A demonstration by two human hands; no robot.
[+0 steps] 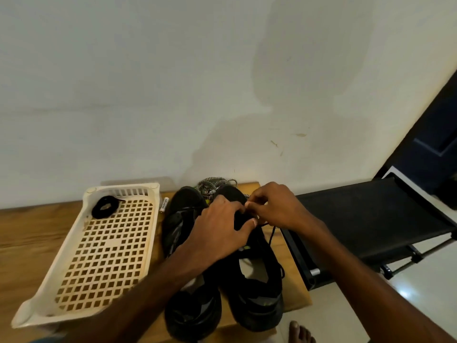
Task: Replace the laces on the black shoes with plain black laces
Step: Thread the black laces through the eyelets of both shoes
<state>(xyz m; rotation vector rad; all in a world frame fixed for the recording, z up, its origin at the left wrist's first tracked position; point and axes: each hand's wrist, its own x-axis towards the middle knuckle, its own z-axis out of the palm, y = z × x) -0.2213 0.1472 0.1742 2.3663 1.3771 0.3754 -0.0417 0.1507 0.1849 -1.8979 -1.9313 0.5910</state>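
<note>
Nearest you, the heels of the two black shoes sit at the edge of the wooden table (29,233), toes pointing to the wall, so the eyelets face you. Your left hand (217,233) lies across the right shoe (257,280), fingers spread and thumb pressed down by the tongue, most likely to steady it while you thread. Your right hand (277,206) meets it above the lower eyelets, fingertips pinched narrow on what looks like the plain black lace (272,233); a loose strand hangs off to the right. The exact eyelet is hidden under your fingers. The left shoe (183,233) waits just beside it, and whether it is laced is hard to tell. Left of the shoes, the white perforated tray (81,276) holds a coiled black lace (105,206) in its far corner, probably the spare kept handy for the other shoe. Beyond the toes, against the wall, a heap of black-and-white patterned laces (214,185) lies out of the way, seemingly the removed ones.
</note>
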